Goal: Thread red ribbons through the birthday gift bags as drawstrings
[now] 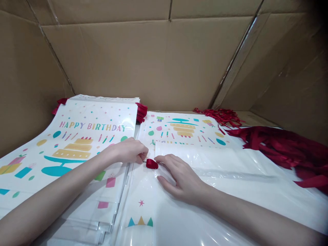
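Observation:
A small loop of red ribbon (pixel 152 164) stands between my two hands on a white printed plastic sheet (pixel 140 215). My left hand (pixel 132 150) is closed in a pinch at the loop's left side, on a thin dark piece too small to make out. My right hand (pixel 179 177) has its thumb and fingers apart, the index fingertip close beside the loop. Under and behind the hands, the sheet has a folded-over white flap (pixel 212 160). Past it shows an upside-down birthday print (pixel 183 130).
On the left is a stack of HAPPY BIRTHDAY sheets (pixel 84 112) with red ribbon bundles (pixel 141 112) at its top corners. Loose dark red ribbons (pixel 282 147) and thin red strips (pixel 220 115) lie at the right. Cardboard walls (pixel 133 61) rise behind and on both sides.

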`<state>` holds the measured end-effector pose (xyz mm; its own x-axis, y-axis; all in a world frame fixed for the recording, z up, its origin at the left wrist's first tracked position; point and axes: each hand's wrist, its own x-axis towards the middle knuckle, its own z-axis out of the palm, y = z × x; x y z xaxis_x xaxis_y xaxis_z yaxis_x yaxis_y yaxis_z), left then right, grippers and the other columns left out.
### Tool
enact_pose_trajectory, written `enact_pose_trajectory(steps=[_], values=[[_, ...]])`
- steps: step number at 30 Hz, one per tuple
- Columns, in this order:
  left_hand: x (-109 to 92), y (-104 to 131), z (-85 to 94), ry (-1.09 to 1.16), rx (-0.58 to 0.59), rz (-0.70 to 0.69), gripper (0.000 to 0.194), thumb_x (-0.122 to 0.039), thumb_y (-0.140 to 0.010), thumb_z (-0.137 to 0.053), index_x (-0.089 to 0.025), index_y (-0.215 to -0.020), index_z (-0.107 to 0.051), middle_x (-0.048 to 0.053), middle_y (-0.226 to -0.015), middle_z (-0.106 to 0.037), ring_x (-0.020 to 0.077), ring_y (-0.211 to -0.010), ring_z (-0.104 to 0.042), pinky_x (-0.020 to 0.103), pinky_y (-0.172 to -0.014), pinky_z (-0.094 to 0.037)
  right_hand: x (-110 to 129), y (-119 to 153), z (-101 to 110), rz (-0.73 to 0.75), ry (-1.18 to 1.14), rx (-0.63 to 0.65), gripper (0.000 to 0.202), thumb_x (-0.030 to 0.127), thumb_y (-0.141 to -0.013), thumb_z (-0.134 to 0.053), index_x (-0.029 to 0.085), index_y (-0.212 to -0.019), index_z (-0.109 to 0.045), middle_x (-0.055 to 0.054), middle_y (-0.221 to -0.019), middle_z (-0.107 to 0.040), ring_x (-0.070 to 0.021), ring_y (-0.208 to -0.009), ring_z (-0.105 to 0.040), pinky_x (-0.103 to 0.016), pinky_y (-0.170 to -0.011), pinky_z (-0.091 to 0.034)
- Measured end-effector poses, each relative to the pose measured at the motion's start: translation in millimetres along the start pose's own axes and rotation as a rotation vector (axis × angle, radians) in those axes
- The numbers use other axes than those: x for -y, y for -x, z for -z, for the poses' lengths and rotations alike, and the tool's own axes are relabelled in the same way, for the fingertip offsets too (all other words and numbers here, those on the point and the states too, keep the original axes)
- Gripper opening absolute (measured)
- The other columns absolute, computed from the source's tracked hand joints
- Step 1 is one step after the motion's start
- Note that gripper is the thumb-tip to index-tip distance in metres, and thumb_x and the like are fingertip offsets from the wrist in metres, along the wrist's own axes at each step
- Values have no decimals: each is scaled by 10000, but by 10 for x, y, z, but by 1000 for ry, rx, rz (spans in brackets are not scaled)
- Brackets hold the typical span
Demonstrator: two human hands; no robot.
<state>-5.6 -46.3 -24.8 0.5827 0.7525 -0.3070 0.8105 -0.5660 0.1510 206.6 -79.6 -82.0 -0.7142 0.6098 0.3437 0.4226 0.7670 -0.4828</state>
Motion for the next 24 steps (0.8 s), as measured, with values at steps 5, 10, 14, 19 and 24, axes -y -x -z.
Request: enact_pose_trajectory(steps=[5, 10, 14, 19, 24], values=[[-108, -59, -102, -54, -95, -53, 125, -66, -729, -470, -174, -681, -512, -27, -710, -613, 127, -651, -519, 252, -673, -328, -6, 1, -6, 6, -5, -3, 367, 218, -810, -510, 196, -1169, -436, -67, -1035, -584, -207, -930, -509, -353, -815, -417], [-127, -76, -137, -34, -112, -54, 116, -95, -758, -468, -181, -709, -530, -22, -753, -627, 131, -666, -534, 255, -676, -327, 4, 5, 0, 7, -15, 0, 371, 214, -811, -511, 203, -1174, -437, -63, -1054, -583, -207, -948, -507, -354, -831, -411], [-30, -27, -53, -24, 6, -2, 67, -141, -739, -540, -192, -698, -554, -33, -722, -629, 133, -667, -531, 247, -630, -310, 12, 4, 12, -4, -13, 12, 347, 210, -813, -505, 207, -1156, -451, -61, -1020, -586, -207, -924, -508, -353, -813, -415], [-115, -75, -182, -34, -120, -57, 139, -96, -777, -462, -180, -707, -549, -17, -759, -621, 134, -677, -536, 266, -698, -331, 3, -8, 7, -1, -19, 8, 349, 212, -808, -510, 207, -1151, -448, -62, -1037, -586, -210, -927, -507, -359, -817, -414], [-142, -103, -217, 43, -152, -88, 136, -117, -794, -458, -188, -744, -562, -13, -814, -623, 139, -731, -547, 251, -670, -332, 3, -8, 7, -7, -20, 16, 357, 203, -808, -506, 211, -1159, -447, -63, -1049, -582, -210, -940, -506, -360, -831, -412]])
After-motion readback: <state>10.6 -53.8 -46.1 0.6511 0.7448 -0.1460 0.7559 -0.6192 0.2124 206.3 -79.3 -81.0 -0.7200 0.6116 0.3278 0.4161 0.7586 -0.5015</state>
